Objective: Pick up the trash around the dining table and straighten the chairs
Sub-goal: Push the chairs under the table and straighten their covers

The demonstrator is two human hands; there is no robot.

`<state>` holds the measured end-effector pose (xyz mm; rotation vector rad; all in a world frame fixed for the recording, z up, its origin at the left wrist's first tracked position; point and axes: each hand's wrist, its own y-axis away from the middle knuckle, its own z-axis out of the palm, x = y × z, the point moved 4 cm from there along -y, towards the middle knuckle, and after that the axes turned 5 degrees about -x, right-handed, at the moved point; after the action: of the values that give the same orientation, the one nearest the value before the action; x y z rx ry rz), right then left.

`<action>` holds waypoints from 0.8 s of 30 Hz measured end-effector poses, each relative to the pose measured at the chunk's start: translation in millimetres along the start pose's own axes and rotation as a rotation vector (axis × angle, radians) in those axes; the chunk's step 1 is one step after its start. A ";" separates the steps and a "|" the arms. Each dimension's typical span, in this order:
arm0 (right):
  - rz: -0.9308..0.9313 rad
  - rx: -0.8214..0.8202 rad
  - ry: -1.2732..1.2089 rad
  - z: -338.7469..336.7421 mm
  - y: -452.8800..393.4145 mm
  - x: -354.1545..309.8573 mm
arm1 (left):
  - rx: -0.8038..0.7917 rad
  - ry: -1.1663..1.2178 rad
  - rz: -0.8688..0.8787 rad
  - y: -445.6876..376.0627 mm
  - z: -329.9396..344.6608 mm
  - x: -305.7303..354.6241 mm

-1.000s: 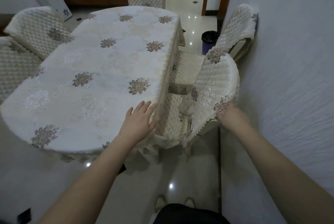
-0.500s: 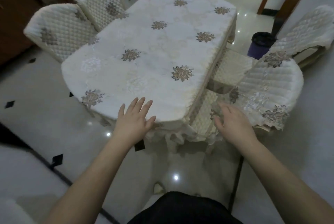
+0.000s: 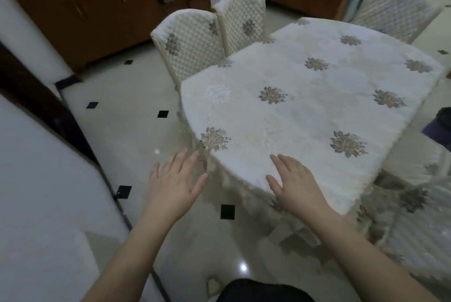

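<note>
The dining table (image 3: 305,116) wears a cream cloth with grey flower patches and fills the middle right. My left hand (image 3: 174,184) hovers open over the floor just left of the table's near corner, holding nothing. My right hand (image 3: 294,183) is open with fingers spread at the table's near edge. Two quilted cream chairs (image 3: 192,43) (image 3: 240,24) stand side by side at the table's far left side. Another quilted chair (image 3: 393,12) is at the far end. A chair (image 3: 415,223) with a lace cover sits blurred at the right. No trash is visible on the floor.
A white wall (image 3: 36,204) with a dark door frame (image 3: 48,111) runs along my left. Brown wooden cabinets (image 3: 80,13) line the back. The glossy tiled floor (image 3: 127,116) has small black diamonds. A dark bin (image 3: 441,123) peeks out at the right edge.
My view has swung left from the right-hand chairs to the table's left side. My right hand let go of the lace-covered chair and came over the table edge. My left hand came off the tabletop.
</note>
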<state>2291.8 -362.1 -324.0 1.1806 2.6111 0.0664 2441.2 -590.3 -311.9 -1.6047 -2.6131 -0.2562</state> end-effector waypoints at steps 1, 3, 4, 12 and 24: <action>-0.029 0.008 -0.001 -1.0 -14.1 -17.0 | 0.005 -0.005 -0.021 -3.5 -5.5 -16.8; -0.073 0.037 -0.003 -5.5 -39.7 -48.6 | 0.016 -0.017 -0.056 -9.3 -16.1 -46.5; -0.089 0.048 -0.009 -7.7 -52.7 -62.9 | 0.021 -0.022 -0.074 -11.9 -21.0 -60.2; -0.265 0.050 0.021 -14.4 -154.1 -152.7 | 0.092 0.013 -0.170 -49.6 -64.6 -139.6; -0.473 0.067 0.064 -42.8 -319.8 -267.7 | 0.178 -0.022 -0.422 -135.7 -105.9 -241.2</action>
<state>2215.5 -770.8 -270.6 0.5592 2.8931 -0.0792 2426.6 -881.0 -256.4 -0.9994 -2.8710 -0.0223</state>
